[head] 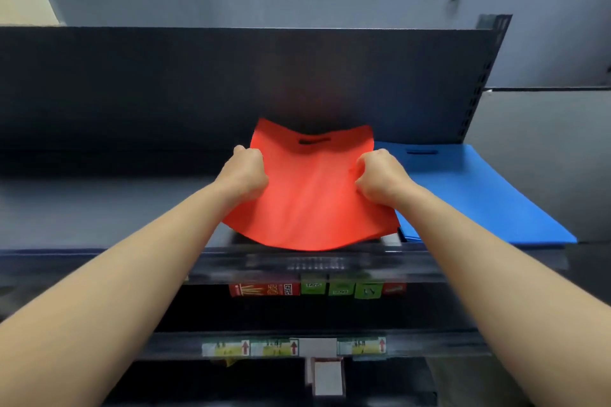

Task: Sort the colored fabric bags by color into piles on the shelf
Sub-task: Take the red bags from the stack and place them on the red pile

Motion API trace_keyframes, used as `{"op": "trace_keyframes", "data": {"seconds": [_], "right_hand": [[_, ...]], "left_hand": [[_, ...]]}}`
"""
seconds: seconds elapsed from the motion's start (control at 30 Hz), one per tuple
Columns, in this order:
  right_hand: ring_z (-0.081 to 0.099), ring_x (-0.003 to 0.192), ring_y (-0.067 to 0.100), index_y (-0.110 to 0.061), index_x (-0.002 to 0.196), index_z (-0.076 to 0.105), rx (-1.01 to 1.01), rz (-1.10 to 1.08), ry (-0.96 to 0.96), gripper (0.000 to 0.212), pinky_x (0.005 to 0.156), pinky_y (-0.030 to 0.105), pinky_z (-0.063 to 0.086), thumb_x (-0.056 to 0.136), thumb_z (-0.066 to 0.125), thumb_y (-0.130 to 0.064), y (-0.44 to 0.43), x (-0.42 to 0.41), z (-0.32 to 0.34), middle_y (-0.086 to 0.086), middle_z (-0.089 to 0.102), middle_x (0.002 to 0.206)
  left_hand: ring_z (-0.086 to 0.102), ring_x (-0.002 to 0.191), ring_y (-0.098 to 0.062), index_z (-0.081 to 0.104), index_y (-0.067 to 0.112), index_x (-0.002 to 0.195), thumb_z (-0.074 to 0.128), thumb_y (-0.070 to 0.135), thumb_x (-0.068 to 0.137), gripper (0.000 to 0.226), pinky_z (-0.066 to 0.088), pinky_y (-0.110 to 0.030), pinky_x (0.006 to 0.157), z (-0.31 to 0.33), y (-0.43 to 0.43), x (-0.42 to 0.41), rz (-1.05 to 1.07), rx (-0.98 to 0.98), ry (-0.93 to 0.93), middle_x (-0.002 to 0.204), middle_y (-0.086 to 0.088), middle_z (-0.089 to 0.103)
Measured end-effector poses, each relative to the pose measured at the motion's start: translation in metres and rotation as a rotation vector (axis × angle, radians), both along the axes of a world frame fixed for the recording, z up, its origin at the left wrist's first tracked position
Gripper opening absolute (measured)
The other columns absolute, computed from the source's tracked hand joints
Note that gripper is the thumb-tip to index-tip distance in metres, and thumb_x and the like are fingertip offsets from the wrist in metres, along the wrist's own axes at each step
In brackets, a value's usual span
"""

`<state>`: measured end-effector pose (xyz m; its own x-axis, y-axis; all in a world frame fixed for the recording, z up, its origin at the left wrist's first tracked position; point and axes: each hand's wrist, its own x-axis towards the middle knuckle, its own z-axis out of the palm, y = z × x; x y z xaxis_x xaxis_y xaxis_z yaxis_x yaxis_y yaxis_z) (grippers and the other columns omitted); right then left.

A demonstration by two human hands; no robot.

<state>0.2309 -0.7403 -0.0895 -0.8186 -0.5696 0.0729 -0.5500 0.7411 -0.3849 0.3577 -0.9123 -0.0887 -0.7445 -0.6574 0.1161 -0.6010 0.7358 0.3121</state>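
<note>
**A:** Firstly, the hands. Entry?

**B:** Left hand point(246, 172): fingers curled, grasping the left edge of the red bag point(310, 205). Right hand point(378, 177): fingers curled likewise, bunching the bag's right edge. Both forearms bare, reaching forward.

**A:** The bag itself?

**B:** One item, red-orange, thin matte fabric, flat, roughly rectangular. It sags in a shallow curve between the two hands, with faint creases by the right grip. Cut-out handle slot point(314, 141) at the far edge, a dark narrow oval. The near edge bows over the front lip of the shelf point(99, 208). Whether the bag's underside touches the shelf, I cannot tell.

**A:** Neighbouring stock?

**B:** Blue bag point(469, 195), same matte fabric, lying flat on the shelf just right of the red one, beyond the right hand. It has its own handle slot at the far end. Its near left corner is tucked under the red bag's edge.

**A:** Fixtures?

**B:** Shelf surface dark, smooth, metal-looking, with a dark back panel point(198, 86) behind. On the level below, red and green boxes point(264, 290), print blurred. Lower again, a strip of price labels point(294, 347) with red arrows.
</note>
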Motion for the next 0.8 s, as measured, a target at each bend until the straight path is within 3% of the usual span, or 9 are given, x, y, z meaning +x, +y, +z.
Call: {"op": "trace_keyframes", "data": {"seconds": [0.07,0.17,0.27,0.4,0.6,0.8], "right_hand": [[0.056,0.089,0.034,-0.008,0.076,0.053,0.046,-0.008,-0.005,0.007,0.068,0.03,0.038,0.082,0.054,-0.007,-0.003,-0.004,-0.009,0.018,0.058,0.109],[0.057,0.088,0.032,-0.01,0.081,0.056,0.089,-0.033,-0.028,0.003,0.066,0.029,0.039,0.082,0.057,-0.007,-0.004,-0.011,-0.018,0.016,0.062,0.102],[0.053,0.081,0.031,-0.01,0.08,0.054,0.111,-0.046,-0.03,0.005,0.065,0.029,0.039,0.082,0.057,-0.008,-0.007,-0.015,-0.021,0.014,0.062,0.097],[0.052,0.081,0.031,-0.011,0.072,0.048,0.142,-0.069,-0.058,0.016,0.065,0.029,0.039,0.084,0.057,-0.008,-0.009,-0.019,-0.025,0.01,0.056,0.09],[0.053,0.083,0.031,-0.009,0.085,0.052,0.133,-0.077,-0.055,0.005,0.066,0.03,0.041,0.085,0.057,-0.008,-0.01,-0.018,-0.025,0.014,0.061,0.101],[0.046,0.084,0.031,-0.007,0.086,0.048,0.167,-0.112,0.11,0.014,0.067,0.032,0.037,0.082,0.045,0.006,-0.004,-0.004,-0.005,0.012,0.054,0.095]], "left_hand": [[0.055,0.08,-0.034,0.055,-0.001,0.083,0.04,-0.003,0.082,0.015,0.043,-0.036,0.065,-0.009,-0.005,-0.003,-0.033,0.017,-0.05,0.107,-0.021,0.051],[0.05,0.072,-0.03,0.043,0.006,0.066,0.04,-0.004,0.08,0.017,0.035,-0.032,0.06,-0.02,-0.014,-0.01,-0.056,0.025,-0.083,0.093,-0.018,0.048],[0.054,0.077,-0.031,0.051,0.003,0.075,0.041,-0.003,0.08,0.013,0.037,-0.031,0.063,-0.026,-0.021,-0.016,-0.056,0.03,-0.101,0.102,-0.022,0.055],[0.052,0.077,-0.029,0.058,0.0,0.097,0.04,-0.003,0.083,0.023,0.039,-0.031,0.064,-0.031,-0.024,-0.022,-0.042,0.055,-0.129,0.115,-0.022,0.055],[0.05,0.07,-0.024,0.057,0.001,0.108,0.04,-0.005,0.083,0.031,0.041,-0.031,0.062,-0.034,-0.027,-0.025,-0.046,0.061,-0.134,0.123,-0.022,0.049],[0.051,0.089,-0.028,0.056,0.006,0.111,0.048,0.003,0.086,0.027,0.041,-0.033,0.069,-0.03,-0.023,-0.026,-0.028,0.022,-0.181,0.123,-0.017,0.047]]}}
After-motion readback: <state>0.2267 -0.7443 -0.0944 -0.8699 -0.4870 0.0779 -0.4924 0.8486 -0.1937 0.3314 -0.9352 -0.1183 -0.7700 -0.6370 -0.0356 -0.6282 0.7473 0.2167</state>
